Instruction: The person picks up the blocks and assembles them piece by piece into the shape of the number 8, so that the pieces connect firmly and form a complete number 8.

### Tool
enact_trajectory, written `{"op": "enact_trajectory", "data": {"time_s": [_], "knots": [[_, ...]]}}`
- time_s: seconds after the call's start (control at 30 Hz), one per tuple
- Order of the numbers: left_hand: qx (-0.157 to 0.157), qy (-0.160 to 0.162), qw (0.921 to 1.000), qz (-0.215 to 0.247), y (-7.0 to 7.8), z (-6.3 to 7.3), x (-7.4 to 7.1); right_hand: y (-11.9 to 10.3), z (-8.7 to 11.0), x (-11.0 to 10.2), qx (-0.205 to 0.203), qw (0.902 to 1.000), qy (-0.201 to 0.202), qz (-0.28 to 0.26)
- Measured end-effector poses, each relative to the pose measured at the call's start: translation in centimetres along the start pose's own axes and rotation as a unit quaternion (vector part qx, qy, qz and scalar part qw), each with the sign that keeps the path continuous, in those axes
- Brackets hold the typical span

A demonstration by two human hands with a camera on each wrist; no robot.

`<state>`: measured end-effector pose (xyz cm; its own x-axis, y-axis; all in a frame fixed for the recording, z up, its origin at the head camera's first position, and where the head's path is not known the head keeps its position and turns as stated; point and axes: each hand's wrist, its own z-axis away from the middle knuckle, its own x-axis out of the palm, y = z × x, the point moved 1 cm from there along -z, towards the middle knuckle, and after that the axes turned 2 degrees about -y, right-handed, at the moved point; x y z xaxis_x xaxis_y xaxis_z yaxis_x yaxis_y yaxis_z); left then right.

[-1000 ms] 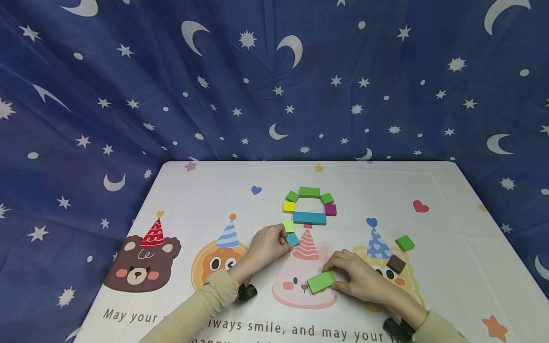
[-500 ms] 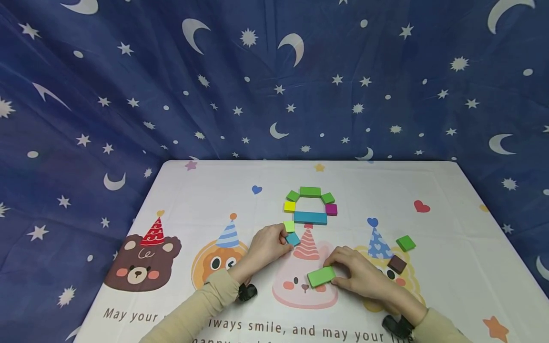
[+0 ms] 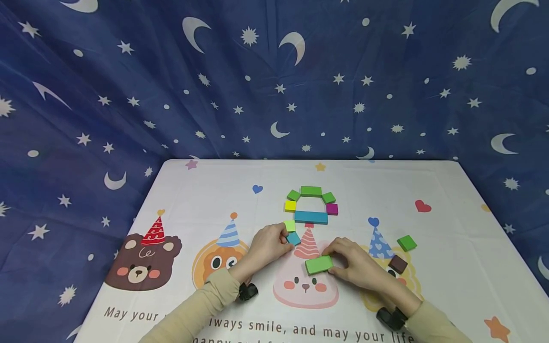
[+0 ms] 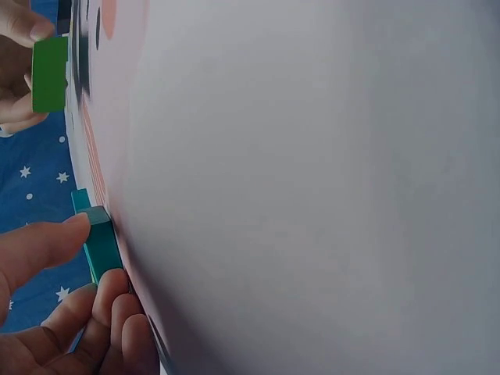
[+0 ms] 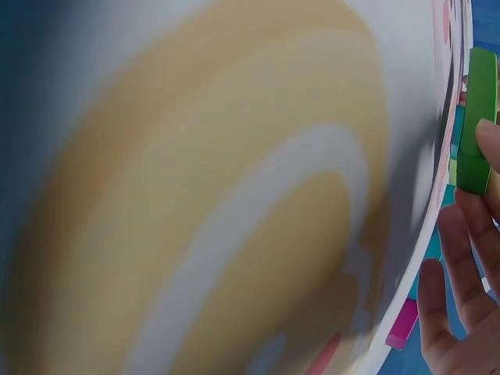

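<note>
My left hand (image 3: pixel 267 247) pinches a small blue block (image 3: pixel 293 238) between thumb and fingers, low on the table. A yellow-green block (image 3: pixel 289 226) lies against its upper end. My right hand (image 3: pixel 357 266) holds a longer light green block (image 3: pixel 319 265) by its right end, over the pink animal print. In the right wrist view the thumb is on this green block (image 5: pixel 478 117) and the other fingers spread below it. Behind the hands, a long blue block (image 3: pixel 310 217) forms the base of a ring with a yellow block (image 3: pixel 290 206), a magenta block (image 3: pixel 332 209) and several green blocks (image 3: pixel 310 191).
To the right of my right hand lie a loose green block (image 3: pixel 407 243) and a dark brown block (image 3: pixel 398 264). The white tablecloth (image 3: pixel 463 267) carries printed animals and lettering. A blue curtain (image 3: pixel 240 85) with moons and stars hangs behind the table.
My right hand has moved slightly away from me, toward the blue block, and has turned the green block closer to level. My left hand has stayed in place.
</note>
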<state>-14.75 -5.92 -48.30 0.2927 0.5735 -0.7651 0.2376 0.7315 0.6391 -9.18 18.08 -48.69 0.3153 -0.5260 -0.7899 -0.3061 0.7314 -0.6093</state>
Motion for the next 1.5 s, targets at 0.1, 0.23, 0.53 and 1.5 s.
{"op": "enact_trajectory", "data": {"time_s": [0.1,0.23,0.53,1.5], "knots": [[0.0,0.0,1.0,-0.001,0.1,0.0,0.0,-0.1,-0.3,-0.1,0.01,0.9999,0.011,-0.005],[0.0,0.0,1.0,-0.005,0.1,-0.1,-0.1,-0.1,-0.6,-0.1,0.017,0.9995,0.027,-0.006],[0.0,0.001,1.0,-0.008,0.2,-0.2,-0.1,-0.1,-1.3,0.1,0.034,0.9979,0.055,-0.003],[0.001,0.001,0.9999,-0.013,0.1,-0.2,0.0,-0.4,-2.5,0.5,0.065,0.9948,0.073,-0.03]]}}
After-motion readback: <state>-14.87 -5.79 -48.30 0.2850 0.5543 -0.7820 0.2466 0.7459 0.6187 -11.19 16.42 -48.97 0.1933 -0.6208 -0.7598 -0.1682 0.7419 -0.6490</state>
